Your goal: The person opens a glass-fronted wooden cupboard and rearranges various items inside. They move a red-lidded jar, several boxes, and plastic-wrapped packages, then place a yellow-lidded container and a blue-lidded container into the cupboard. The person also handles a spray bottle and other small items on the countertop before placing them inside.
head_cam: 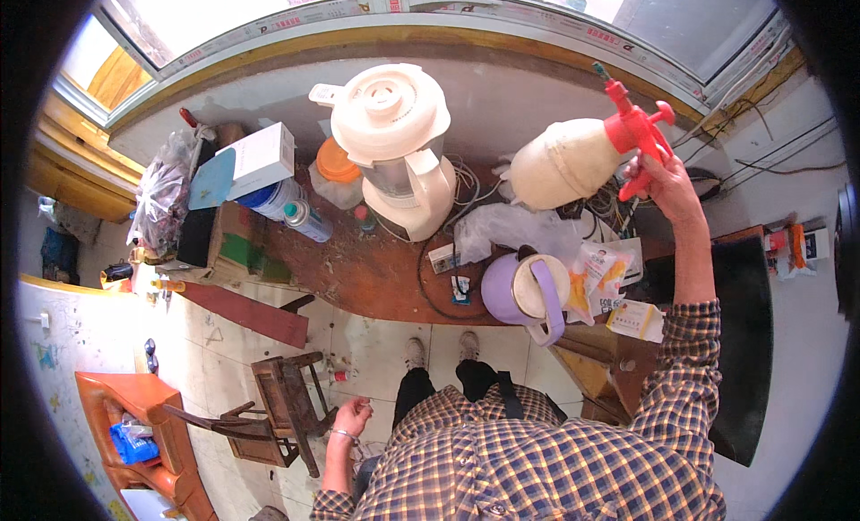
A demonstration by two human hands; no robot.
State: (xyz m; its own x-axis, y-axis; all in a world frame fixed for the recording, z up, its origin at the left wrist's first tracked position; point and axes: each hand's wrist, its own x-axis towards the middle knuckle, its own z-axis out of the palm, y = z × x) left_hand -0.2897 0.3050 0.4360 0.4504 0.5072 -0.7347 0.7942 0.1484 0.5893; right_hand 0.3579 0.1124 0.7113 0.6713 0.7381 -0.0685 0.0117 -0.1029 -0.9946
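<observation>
My right hand (655, 178) grips the red handle of a pump spray bottle (568, 161) with a cloudy white body. The bottle is tilted nearly on its side above the right part of the table, its red head to the right and its nozzle towards the window. Under it lie crumpled clear plastic (500, 229) and tangled cables. A lilac electric kettle (510, 289) stands nearer to me at the table's edge. My left hand (353, 415) hangs low beside my body, fingers loosely curled and holding nothing that I can see, with a bracelet on the wrist.
A cream blender (406, 178) stands mid-table. To its left are an orange-lidded container (336, 159), a spray can (309, 222), a white box (265, 155) and a bag-filled carton. Snack packets (598, 279) lie right of the kettle. Wooden stools (282, 400) stand on the tiled floor at lower left.
</observation>
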